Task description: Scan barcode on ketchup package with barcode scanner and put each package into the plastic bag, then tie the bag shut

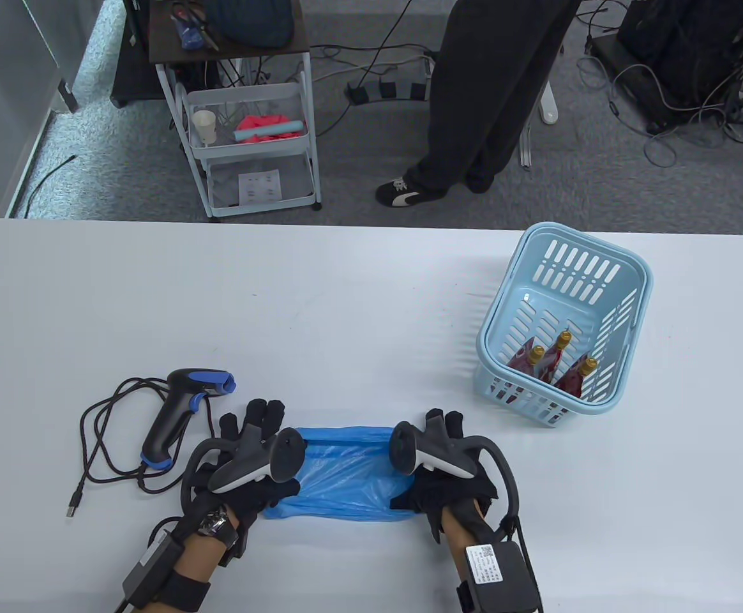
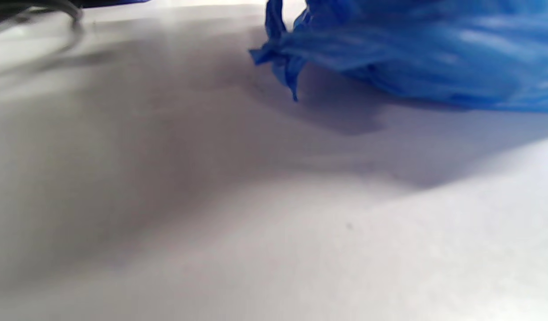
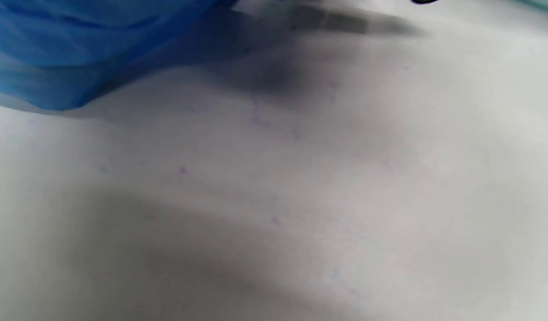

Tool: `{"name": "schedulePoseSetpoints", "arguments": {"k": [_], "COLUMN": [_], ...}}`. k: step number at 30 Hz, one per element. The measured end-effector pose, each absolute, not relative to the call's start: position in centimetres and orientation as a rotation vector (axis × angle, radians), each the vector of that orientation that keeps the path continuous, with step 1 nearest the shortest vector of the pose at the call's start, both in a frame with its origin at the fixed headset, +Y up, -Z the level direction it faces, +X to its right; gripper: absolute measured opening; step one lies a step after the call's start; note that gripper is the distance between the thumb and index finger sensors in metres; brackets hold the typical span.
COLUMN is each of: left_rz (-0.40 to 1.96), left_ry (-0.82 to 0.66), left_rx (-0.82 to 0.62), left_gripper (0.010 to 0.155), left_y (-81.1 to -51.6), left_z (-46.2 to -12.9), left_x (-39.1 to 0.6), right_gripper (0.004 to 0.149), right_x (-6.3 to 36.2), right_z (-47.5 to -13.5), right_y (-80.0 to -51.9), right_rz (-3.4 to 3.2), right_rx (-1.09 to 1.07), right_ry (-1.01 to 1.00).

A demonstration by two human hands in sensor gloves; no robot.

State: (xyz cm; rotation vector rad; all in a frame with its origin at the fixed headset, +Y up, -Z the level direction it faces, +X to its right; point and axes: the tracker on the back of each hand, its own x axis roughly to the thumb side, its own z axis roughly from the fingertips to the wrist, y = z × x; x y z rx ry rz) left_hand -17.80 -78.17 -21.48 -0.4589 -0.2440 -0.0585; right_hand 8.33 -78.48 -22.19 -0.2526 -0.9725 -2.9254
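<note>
A blue plastic bag (image 1: 346, 469) lies flat on the white table (image 1: 346, 306), stretched between my two hands. My left hand (image 1: 253, 424) rests on its left end with the fingers straight and pointing away from me. On the right end lies my right hand (image 1: 445, 428), its fingers partly hidden by the tracker. The wrist views show only bag corners (image 2: 412, 53) (image 3: 78, 44) and no fingers. The black and blue barcode scanner (image 1: 180, 408) lies left of my left hand, untouched. Red ketchup packages (image 1: 547, 361) with gold caps stand in the light blue basket (image 1: 639, 268).
The scanner's black cable (image 1: 100, 447) loops on the table at the left. The basket stands near the far right. Beyond the table's far edge are a white cart (image 1: 250, 140) and a person's legs (image 1: 486, 96).
</note>
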Motion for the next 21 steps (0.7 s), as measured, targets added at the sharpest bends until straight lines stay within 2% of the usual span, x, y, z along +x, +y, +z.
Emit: {"name": "schedulePoseSetpoints", "arguments": {"k": [2, 10, 21], "left_rz": [-0.044, -0.029, -0.043], "left_ry": [-0.238, -0.234, -0.238], "left_rx": [-0.465, -0.472, -0.457], "left_gripper": [0.081, 0.084, 0.084], "left_y": [-78.2, -78.1, -78.1], "left_z": [-21.6, -21.6, -21.5], "left_x": [-18.0, -18.2, -18.0], "right_gripper": [0.086, 0.094, 0.087], "right_x": [8.7, 8.7, 9.4], "right_z": [-22.3, -22.4, -22.8], "right_y": [-78.6, -78.3, -77.5], "right_rz": [-2.976, -2.902, -3.146], "right_rx": [-0.204, -0.225, -0.349], "right_ry": [-0.904, -0.912, -0.899]}}
